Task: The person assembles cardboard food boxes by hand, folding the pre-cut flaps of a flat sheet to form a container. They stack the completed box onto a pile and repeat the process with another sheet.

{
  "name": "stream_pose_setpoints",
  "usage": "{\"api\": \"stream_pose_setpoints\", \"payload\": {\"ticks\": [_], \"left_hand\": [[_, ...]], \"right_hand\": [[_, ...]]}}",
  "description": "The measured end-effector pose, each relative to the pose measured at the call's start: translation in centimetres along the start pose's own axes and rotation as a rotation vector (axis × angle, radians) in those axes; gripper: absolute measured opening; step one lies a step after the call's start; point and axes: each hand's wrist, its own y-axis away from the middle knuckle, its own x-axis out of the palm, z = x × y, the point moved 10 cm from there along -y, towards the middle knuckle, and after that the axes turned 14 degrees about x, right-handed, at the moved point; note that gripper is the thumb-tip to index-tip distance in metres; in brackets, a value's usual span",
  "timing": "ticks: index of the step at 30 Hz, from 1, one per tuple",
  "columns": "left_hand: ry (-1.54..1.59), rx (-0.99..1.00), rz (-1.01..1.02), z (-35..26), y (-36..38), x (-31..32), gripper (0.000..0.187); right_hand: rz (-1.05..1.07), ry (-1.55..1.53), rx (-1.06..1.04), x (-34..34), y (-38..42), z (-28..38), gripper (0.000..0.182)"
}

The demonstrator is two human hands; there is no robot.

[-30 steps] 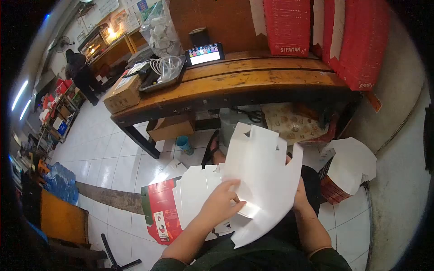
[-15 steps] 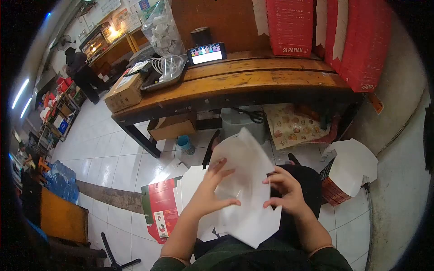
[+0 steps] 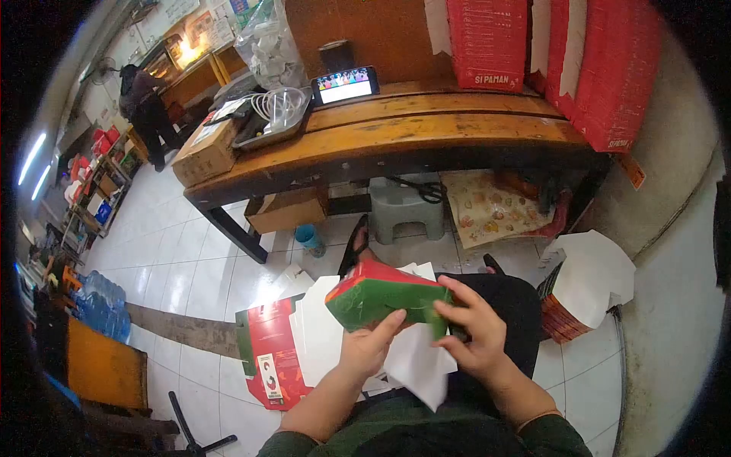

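Between my two hands is a partly folded cardboard food box (image 3: 388, 303), with its green and red printed outside toward me and a white flap hanging below, blurred. My left hand (image 3: 371, 349) grips its lower left side, thumb on the green panel and the other fingers hidden behind. At the right end, my right hand (image 3: 480, 329) pinches a green flap, which is smeared by motion. Beneath, flat cartons lie over my lap, one showing its white inside (image 3: 316, 327) and another its red printed face (image 3: 274, 335).
A stack of nested cartons (image 3: 590, 286) stands on the floor at right. Ahead, a wooden bench (image 3: 426, 126) carries a phone (image 3: 346, 86), a tray (image 3: 274, 126) and tall red carton stacks (image 3: 487, 46). Beneath it are a grey stool (image 3: 407, 206) and a blue cup (image 3: 309, 240). A person (image 3: 145, 114) stands far left.
The box has turned from its white inside to its green and red outside and is more folded. My left hand has moved from its white inner face to its lower edge.
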Motion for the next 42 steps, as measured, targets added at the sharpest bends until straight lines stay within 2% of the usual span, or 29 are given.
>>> {"api": "stream_pose_setpoints", "payload": {"ticks": [1,3,6,9,12,20,24,26,28,29,30,31,33,35,36,39,40,42], "left_hand": [[-0.008,0.004,0.016,-0.1,0.2,0.3,0.041],[-0.011,0.01,0.134,-0.1,0.3,-0.1,0.041],[0.004,-0.01,0.237,-0.3,0.7,-0.8,0.039],[-0.023,0.015,0.222,-0.6,1.9,0.4,0.04],[-0.055,-0.001,0.201,-0.2,2.6,1.7,0.039],[0.088,0.007,0.161,1.6,3.1,1.6,0.034],[-0.377,-0.003,0.126,1.1,2.8,1.4,0.027],[-0.5,-0.021,0.039,1.2,1.6,0.4,0.023],[-0.989,-0.069,0.393,1.0,0.3,1.2,0.021],[-1.228,-0.091,0.573,1.4,0.3,1.5,0.021],[-1.101,0.144,0.539,0.1,0.0,2.8,0.024],[-1.149,0.124,0.592,1.0,0.3,2.2,0.025],[-1.243,0.086,0.699,2.7,0.8,1.1,0.028],[-1.222,0.009,0.624,2.8,0.8,1.0,0.032],[-1.211,-0.03,0.587,2.8,0.8,0.8,0.034],[-1.128,-0.155,0.446,2.8,0.6,-0.5,0.045],[-1.159,-0.165,0.465,2.7,0.7,-0.3,0.048],[-1.22,-0.173,0.504,2.8,0.8,0.4,0.054]], "right_hand": [[-0.028,0.13,-0.07,0.4,-0.2,1.2,0.055],[0.061,0.199,-0.102,0.6,-0.4,1.6,0.054],[0.31,0.085,-0.117,0.4,-0.3,1.5,0.047],[0.171,0.011,-0.128,-0.3,0.4,1.2,0.041],[-0.005,-0.215,-0.022,-0.5,0.9,0.1,0.038],[-0.149,-0.172,0.017,0.4,1.2,-1.1,0.039],[-0.017,0.016,-0.011,1.2,1.0,-1.6,0.041],[-0.055,0.091,0.018,0.3,0.3,-1.8,0.045],[-0.146,0.051,0.097,-1.1,-0.3,-2.4,0.05],[-0.113,0.194,0.081,-0.9,-0.8,-1.9,0.051],[-0.078,0.337,0.065,-0.9,-1.4,-1.4,0.052],[-0.044,0.479,0.048,-0.7,-1.7,-1.3,0.052],[0.071,0.358,0.11,-0.1,-1.3,-3.8,0.041],[0.177,0.183,0.161,0.5,-0.8,-6.1,0.032],[0.169,-0.154,0.304,0.1,-0.6,-7.9,0.025],[-0.027,-0.644,0.165,-1.1,-0.2,-8.4,0.029],[0.021,-0.562,0.13,-0.6,-0.3,-7.5,0.028],[0.135,0.03,0.081,1.0,-0.5,-5.1,0.028]]}}
